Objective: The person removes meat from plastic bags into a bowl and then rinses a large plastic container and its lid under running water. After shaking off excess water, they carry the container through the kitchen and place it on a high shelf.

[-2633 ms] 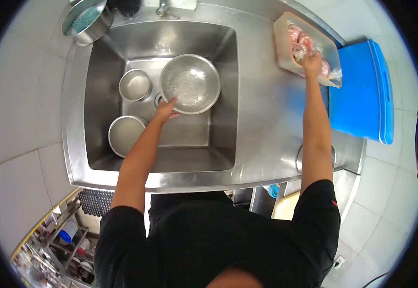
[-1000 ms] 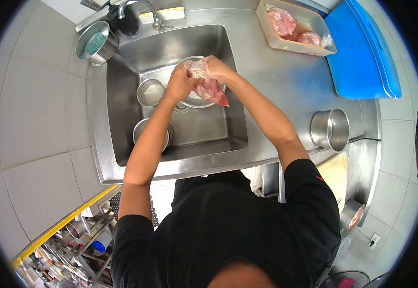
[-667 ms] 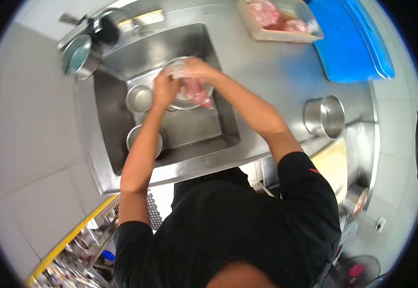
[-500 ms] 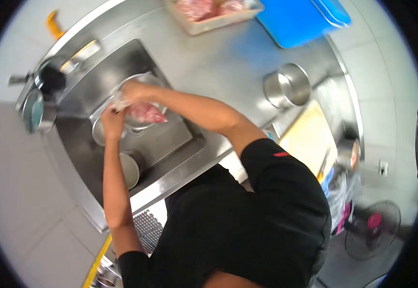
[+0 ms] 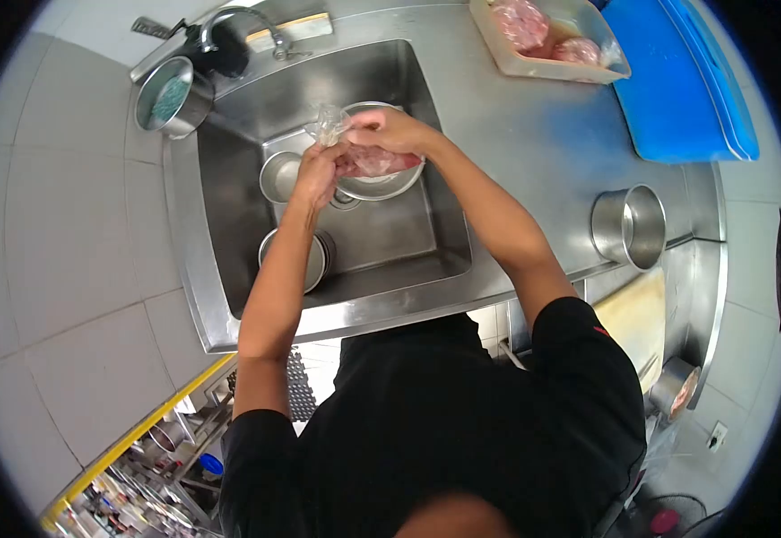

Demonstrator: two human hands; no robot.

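My clear plastic bag of pink raw meat (image 5: 374, 161) now lies more level than a second ago, above the round silver metal bowl (image 5: 381, 186) at upper centre. My left hand (image 5: 314, 175) clenches its neck; my right hand (image 5: 395, 133) curls over it (gripping or not, I can't tell), which seemingly puts the neck within reach of both.

Bagged meat (image 5: 377, 162) — pinkish red; box (image 5: 677, 99) — blue.

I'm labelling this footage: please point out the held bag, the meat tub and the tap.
Held bag (image 5: 375, 162): head view, its meat-filled part.
Meat tub (image 5: 550, 69): head view, its near wall.
Tap (image 5: 280, 45): head view, its spout end.
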